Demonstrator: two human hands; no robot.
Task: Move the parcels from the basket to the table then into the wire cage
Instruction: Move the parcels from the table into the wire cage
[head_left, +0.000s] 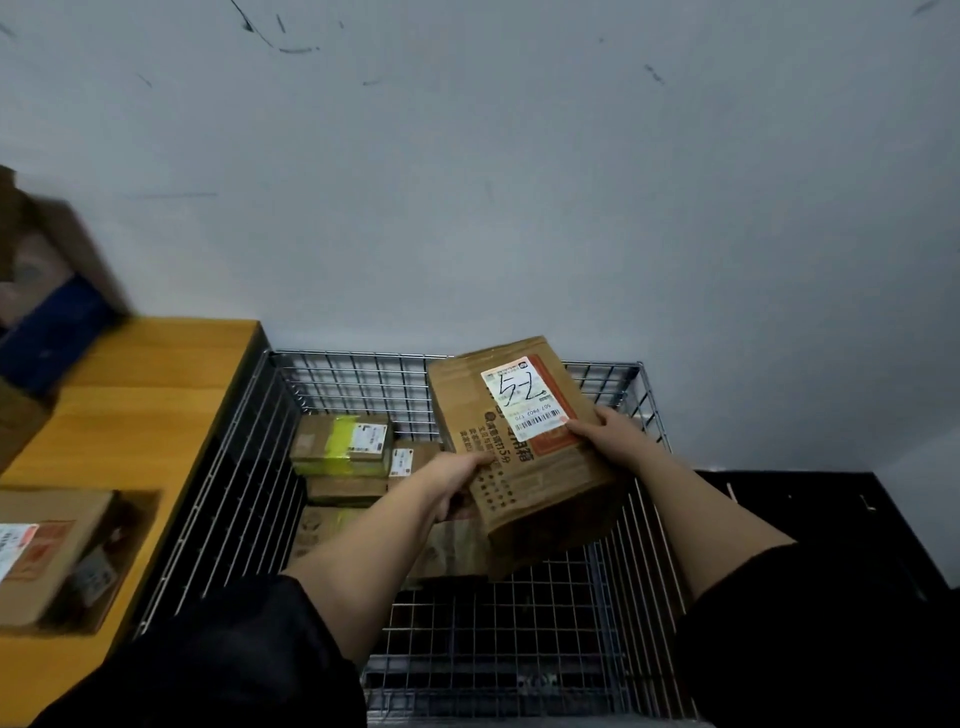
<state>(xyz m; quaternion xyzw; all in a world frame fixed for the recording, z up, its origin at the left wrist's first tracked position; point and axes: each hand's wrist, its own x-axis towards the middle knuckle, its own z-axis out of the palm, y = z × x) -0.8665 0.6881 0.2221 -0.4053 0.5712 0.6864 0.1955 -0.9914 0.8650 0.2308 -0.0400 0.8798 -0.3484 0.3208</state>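
I hold a brown cardboard parcel (524, 457) with a white label marked "5-2" above the open wire cage (249, 441). My left hand (457, 483) grips its lower left edge. On the right edge, beside the label, sits my right hand (608, 436). The parcel is tilted, its label facing up. Inside the cage lie several smaller cardboard parcels, one wrapped in yellow tape (343, 444), stacked at the far left corner.
A yellow wooden table (145, 400) stands left of the cage. It carries a labelled parcel (41, 545) near me and a blurred stack of boxes (47, 306) at the far left. A black surface (800, 499) lies right of the cage, with a grey wall behind.
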